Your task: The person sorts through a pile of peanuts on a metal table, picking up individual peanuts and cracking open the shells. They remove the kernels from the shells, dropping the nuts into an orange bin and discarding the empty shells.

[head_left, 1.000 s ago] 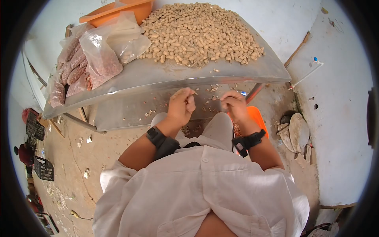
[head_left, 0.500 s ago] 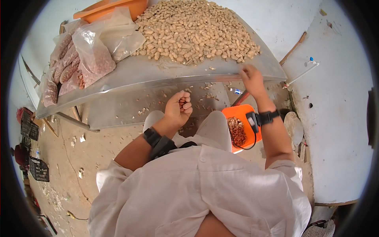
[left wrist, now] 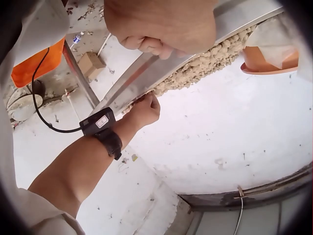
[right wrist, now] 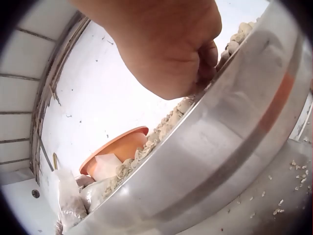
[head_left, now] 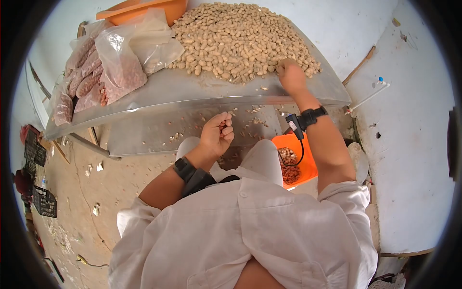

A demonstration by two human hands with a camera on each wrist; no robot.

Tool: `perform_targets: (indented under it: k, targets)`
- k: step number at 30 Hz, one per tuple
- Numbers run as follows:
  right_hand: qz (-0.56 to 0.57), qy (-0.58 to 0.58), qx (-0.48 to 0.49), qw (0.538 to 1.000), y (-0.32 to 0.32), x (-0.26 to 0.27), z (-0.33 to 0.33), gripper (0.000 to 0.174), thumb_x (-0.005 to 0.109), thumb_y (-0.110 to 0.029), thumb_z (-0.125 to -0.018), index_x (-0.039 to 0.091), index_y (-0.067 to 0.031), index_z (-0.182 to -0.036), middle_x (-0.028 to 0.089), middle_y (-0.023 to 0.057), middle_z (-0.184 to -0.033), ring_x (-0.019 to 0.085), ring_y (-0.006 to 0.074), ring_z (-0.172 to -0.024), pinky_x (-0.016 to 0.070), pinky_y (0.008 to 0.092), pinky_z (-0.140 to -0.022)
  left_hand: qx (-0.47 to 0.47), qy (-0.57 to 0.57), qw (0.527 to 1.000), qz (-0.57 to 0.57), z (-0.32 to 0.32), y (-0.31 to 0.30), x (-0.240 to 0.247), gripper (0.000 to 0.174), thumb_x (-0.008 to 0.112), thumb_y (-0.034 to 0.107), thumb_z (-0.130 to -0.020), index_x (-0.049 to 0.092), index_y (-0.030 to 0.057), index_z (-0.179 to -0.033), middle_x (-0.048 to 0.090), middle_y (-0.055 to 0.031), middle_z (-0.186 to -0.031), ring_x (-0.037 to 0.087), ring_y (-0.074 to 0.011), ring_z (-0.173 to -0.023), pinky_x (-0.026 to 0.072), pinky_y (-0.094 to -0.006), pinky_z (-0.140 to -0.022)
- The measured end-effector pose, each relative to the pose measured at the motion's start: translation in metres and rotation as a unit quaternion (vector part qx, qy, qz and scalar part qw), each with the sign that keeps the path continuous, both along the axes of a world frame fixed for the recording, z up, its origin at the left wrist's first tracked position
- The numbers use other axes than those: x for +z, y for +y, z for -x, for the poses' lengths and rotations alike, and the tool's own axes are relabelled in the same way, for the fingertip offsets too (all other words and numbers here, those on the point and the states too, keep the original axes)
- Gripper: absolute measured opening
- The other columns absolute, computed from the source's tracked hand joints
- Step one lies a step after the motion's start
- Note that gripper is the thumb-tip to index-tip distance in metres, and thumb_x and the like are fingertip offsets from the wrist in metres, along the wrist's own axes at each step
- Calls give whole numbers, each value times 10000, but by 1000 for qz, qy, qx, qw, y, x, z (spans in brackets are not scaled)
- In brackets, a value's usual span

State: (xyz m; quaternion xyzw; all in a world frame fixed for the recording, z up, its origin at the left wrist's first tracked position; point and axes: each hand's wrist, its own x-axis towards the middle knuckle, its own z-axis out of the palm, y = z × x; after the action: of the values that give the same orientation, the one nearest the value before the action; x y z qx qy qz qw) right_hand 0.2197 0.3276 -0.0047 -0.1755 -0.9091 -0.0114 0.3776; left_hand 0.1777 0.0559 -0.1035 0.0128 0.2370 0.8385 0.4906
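A heap of unshelled peanuts [head_left: 236, 41] covers the back of the metal table [head_left: 192, 91]. My right hand [head_left: 292, 77] reaches to the heap's front right edge, fingers curled down among the shells. In the right wrist view, the fingertips of that hand [right wrist: 166, 54] are hidden at the table's edge, so I cannot tell whether they grip a peanut. My left hand [head_left: 215, 137] is held in front of the table, above my lap. Its fingers curl round several reddish peanut kernels [head_left: 222, 128], which show between fingers and palm.
An orange tub [head_left: 310, 168] with reddish kernels and shell bits stands beside my right knee. Clear bags of kernels [head_left: 126, 79] lie on the table's left end, before an orange basin [head_left: 142, 10]. Shell scraps [head_left: 257, 110] are scattered on a lower metal sheet.
My right hand has left its place near the left hand, swung out over the tub and moved forward to the heap. The left hand stays over the lap, kernels in it.
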Motion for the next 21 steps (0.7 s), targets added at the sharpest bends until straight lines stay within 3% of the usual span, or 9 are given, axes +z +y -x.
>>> perform_targets:
  k: [1, 3, 5, 7, 10, 14, 21]
  targets:
    - [-11, 57, 26, 998, -2, 1, -3, 109, 550, -97, -814, 629, -47, -870, 623, 134, -846, 608, 294, -785, 483, 402, -676, 5, 14, 1000, -8, -1, 2, 0, 120, 545, 159, -889, 573, 45, -863, 500, -10, -709, 362, -71, -506, 261, -197, -424]
    - [273, 84, 87, 954, -25, 15, -20, 122, 531, -69, -841, 632, -32, -899, 633, 116, -855, 618, 236, -756, 495, 349, -645, 13, 42, 999, -19, -4, 6, 3, 74, 557, 118, -885, 570, 46, -891, 501, -4, -718, 361, -60, -507, 261, -191, -425]
    - [510, 132, 186, 830, -45, 10, -36, 134, 528, -43, -855, 626, -14, -942, 638, 109, -871, 624, 196, -746, 508, 310, -638, 18, 76, 997, -24, -10, 8, 14, 72, 566, 87, -881, 572, 42, -937, 498, 7, -726, 364, -53, -513, 269, -190, -428]
    - [675, 195, 316, 637, -58, -7, -46, 158, 539, -19, -857, 611, 5, -996, 638, 111, -894, 625, 174, -755, 522, 284, -657, 25, 116, 993, -23, -17, 10, 28, 112, 574, 62, -878, 575, 37, -987, 494, 18, -729, 365, -45, -519, 277, -188, -434]
    - [759, 194, 372, 497, -93, -22, -63, 141, 559, -4, -846, 607, 33, -974, 640, 128, -885, 637, 211, -803, 541, 295, -707, 36, 189, 981, -12, -24, 11, 44, 200, 583, 42, -874, 573, 30, -1073, 487, 33, -728, 368, -34, -531, 286, -183, -446]
    - [769, 194, 419, 443, -116, -37, -68, 132, 570, 14, -845, 617, 23, -967, 644, 137, -915, 639, 218, -860, 541, 299, -762, 63, 262, 963, 22, -32, 13, 57, 305, 634, 51, -842, 575, 15, -1139, 493, 42, -728, 383, -28, -557, 290, -174, -458]
    - [764, 182, 453, 422, -126, -41, -70, 105, 586, 29, -834, 633, 4, -925, 647, 128, -952, 629, 212, -891, 534, 310, -778, 129, 430, 892, 58, -32, 15, 54, 263, 660, 87, -835, 630, 19, -1087, 540, 37, -756, 383, -18, -585, 289, -167, -477]
